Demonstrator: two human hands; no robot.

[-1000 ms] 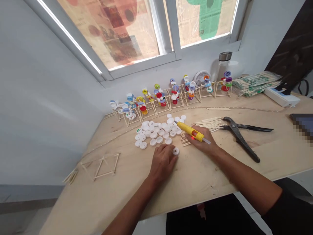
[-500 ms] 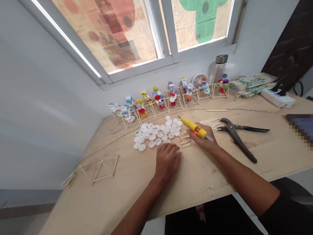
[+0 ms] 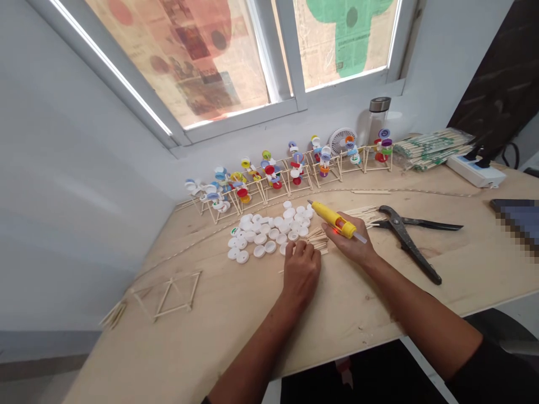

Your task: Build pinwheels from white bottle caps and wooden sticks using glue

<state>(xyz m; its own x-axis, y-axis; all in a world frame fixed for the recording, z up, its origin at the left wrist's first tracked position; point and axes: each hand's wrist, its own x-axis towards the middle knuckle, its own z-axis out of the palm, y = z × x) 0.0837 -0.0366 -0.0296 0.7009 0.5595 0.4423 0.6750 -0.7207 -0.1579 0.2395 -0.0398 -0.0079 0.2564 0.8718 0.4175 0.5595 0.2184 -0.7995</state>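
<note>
Shifted rightward since the earlier frame, the left hand (image 3: 301, 275) now sits arched on its fingertips at the near edge of the white plastic bottle caps (image 3: 263, 235), its fingers bunched narrow; from my remote seat I cannot tell whether a cap is pinched under them. The right hand (image 3: 351, 244) is closed around a yellow hot-glue pen (image 3: 332, 220), its tip angled up and left over the counter (image 3: 168, 359), and a small red light glows on the barrel, which I read as the pen being powered. Held that way, I judge, the tip stays off the wood and close to the caps. The caps lie loose in the middle of the counter, mostly side by side, so any one of them looks easy to pick off. Just right of them, a small heap of cut wooden sticks (image 3: 318, 240) lies beneath the pen, within reach of both hands, and black-handled pliers (image 3: 406, 238) rest further right. Behind, a row of stick frames (image 3: 275, 193) carrying coloured caps lines the wall, seemingly set back to leave working room; one bare stick frame (image 3: 174, 296) lies flat off to the left.
</note>
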